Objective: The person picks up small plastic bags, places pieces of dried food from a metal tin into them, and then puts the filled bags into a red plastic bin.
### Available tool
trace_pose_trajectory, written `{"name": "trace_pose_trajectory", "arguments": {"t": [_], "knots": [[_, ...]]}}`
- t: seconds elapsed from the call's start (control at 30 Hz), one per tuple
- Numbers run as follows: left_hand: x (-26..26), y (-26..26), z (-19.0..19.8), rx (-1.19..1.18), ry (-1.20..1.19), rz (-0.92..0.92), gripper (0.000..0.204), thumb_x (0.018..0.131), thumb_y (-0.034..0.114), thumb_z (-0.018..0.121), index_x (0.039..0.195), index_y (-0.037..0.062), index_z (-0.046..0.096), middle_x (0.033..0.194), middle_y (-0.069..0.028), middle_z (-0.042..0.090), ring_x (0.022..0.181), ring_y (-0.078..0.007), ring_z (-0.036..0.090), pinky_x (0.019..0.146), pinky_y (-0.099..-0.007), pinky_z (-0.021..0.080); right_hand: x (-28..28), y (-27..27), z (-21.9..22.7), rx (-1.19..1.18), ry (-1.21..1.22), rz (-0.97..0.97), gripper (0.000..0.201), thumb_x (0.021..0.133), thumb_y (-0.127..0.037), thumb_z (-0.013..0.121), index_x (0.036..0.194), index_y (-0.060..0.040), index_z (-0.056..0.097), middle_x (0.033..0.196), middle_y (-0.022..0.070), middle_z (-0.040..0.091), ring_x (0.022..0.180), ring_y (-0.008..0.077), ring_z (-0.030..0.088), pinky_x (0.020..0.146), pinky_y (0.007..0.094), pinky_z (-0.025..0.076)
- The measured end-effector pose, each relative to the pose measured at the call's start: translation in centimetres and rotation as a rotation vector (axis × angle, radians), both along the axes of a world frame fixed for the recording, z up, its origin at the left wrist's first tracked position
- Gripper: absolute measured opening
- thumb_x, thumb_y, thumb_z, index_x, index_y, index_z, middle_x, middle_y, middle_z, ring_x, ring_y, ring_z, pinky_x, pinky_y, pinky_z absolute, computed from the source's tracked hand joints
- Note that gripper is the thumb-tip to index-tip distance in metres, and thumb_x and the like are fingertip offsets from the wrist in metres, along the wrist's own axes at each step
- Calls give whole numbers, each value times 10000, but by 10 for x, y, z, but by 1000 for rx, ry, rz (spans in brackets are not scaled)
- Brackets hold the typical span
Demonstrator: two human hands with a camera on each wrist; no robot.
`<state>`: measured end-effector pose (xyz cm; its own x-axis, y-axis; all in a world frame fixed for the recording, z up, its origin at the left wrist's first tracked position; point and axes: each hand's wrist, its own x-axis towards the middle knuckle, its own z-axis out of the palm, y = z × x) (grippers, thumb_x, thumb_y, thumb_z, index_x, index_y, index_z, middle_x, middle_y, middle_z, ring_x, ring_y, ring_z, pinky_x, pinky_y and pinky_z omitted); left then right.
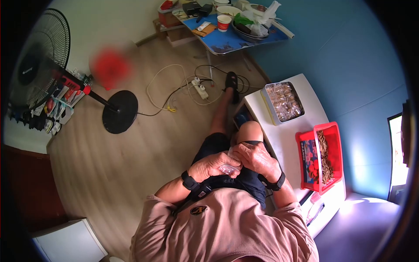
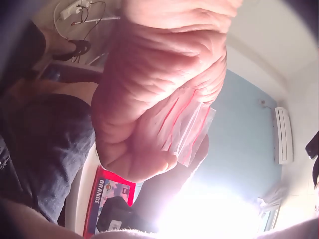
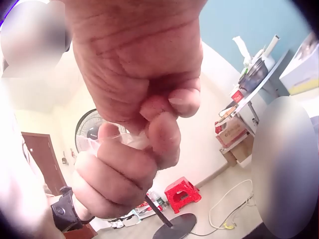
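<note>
Over the lap, my left hand (image 1: 214, 167) grips a small clear plastic zip bag (image 1: 228, 169), its fingers curled round it. In the left wrist view the zip bag (image 2: 193, 128) shows red lines along its seal and sticks out past the fingers of the left hand (image 2: 154, 89). My right hand (image 1: 255, 158) meets the left one. From the right wrist, the right hand (image 3: 144, 64) has its fingers bent and pinches clear plastic (image 3: 127, 140) beside the left fingers. What the bag holds is hidden by the hands.
A white cabinet (image 1: 305, 94) on the right bears a tin (image 1: 270, 107) of wrapped pieces and a red basket (image 1: 339, 153) with brown pieces and an ORANGE box (image 1: 309, 161). A fan base (image 1: 120, 112), a power strip (image 1: 200, 91) with cables and a cluttered blue table (image 1: 227, 43) stand ahead.
</note>
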<state>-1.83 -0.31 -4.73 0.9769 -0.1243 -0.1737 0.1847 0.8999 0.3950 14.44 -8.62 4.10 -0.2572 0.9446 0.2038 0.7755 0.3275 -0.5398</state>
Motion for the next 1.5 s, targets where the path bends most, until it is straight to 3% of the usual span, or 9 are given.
{"name": "trace_pose_trajectory", "arguments": {"t": [0.07, 0.27, 0.33, 0.47, 0.63, 0.87, 1.17, 1.37, 1.5], "knots": [[2, -1, -2, 23, 9, -20, 161, 805, 124, 677, 886, -4, 624, 762, -124, 642, 677, -224, 636, 642, -352, 519, 1, -3, -3, -14, -10, -18, 257, 750, -96, 689, 981, -43, 591, 791, 134, 643, 719, 322, 659, 595, 378, 523], [11, 2, 13, 115, -11, -63, 261, 742, 19, 586, 991, -48, 626, 845, -166, 673, 788, -259, 679, 724, -365, 559, 19, -4, -12, -50, 74, 19, 217, 790, -162, 707, 949, -51, 610, 802, 116, 622, 702, 313, 645, 591, 384, 514], [14, 0, 9, -7, 52, -22, 357, 735, 16, 586, 1086, -45, 609, 847, -149, 664, 798, -259, 675, 727, -361, 556, 40, -5, -3, -42, 63, -92, 120, 802, -60, 675, 919, -47, 653, 775, 128, 640, 704, 329, 648, 609, 360, 524], [23, 5, -21, -67, 22, 6, 471, 702, -5, 594, 1172, -28, 599, 783, -89, 618, 745, -225, 647, 705, -334, 536, 124, 1, -28, 69, 146, -735, 176, 794, -80, 662, 970, -74, 668, 842, 136, 663, 712, 345, 647, 638, 393, 536], [32, 14, -23, -63, 50, 51, 563, 622, -30, 581, 1185, -25, 599, 744, -55, 575, 705, -203, 611, 680, -321, 514, 211, 5, -22, 14, -281, -1015, 437, 794, 29, 550, 1203, -119, 599, 1120, 169, 603, 967, 374, 625, 799, 461, 505], [46, 27, -35, -111, 131, 66, 501, 662, 0, 610, 1162, -27, 611, 766, -70, 605, 717, -201, 608, 679, -314, 508, 245, 19, -56, -320, -423, -1048, 430, 829, -39, 595, 1240, -165, 613, 1064, 197, 599, 940, 407, 615, 805, 470, 498], [63, 44, -26, -18, 148, 48, 421, 747, 71, 663, 1152, -21, 594, 817, -86, 624, 716, -179, 601, 654, -303, 493, 251, 14, -54, -162, -382, -1044, 108, 824, -84, 607, 933, -82, 607, 934, 154, 586, 804, 383, 618, 686, 465, 494], [73, 54, 18, 526, 259, 309, 198, 864, 222, 667, 919, 33, 651, 710, -13, 590, 673, -84, 551, 624, -240, 451, 205, 17, -24, 14, -235, -983, 85, 824, -64, 606, 905, -78, 584, 877, 137, 581, 794, 364, 613, 669, 450, 491], [74, 55, 63, 848, 265, 386, 200, 891, 246, 649, 924, 49, 657, 702, 12, 560, 672, -49, 496, 635, -195, 393, 173, 11, 8, 30, -2, -875, 71, 814, -66, 626, 881, -55, 606, 825, 129, 631, 749, 339, 631, 658, 408, 500]]}}
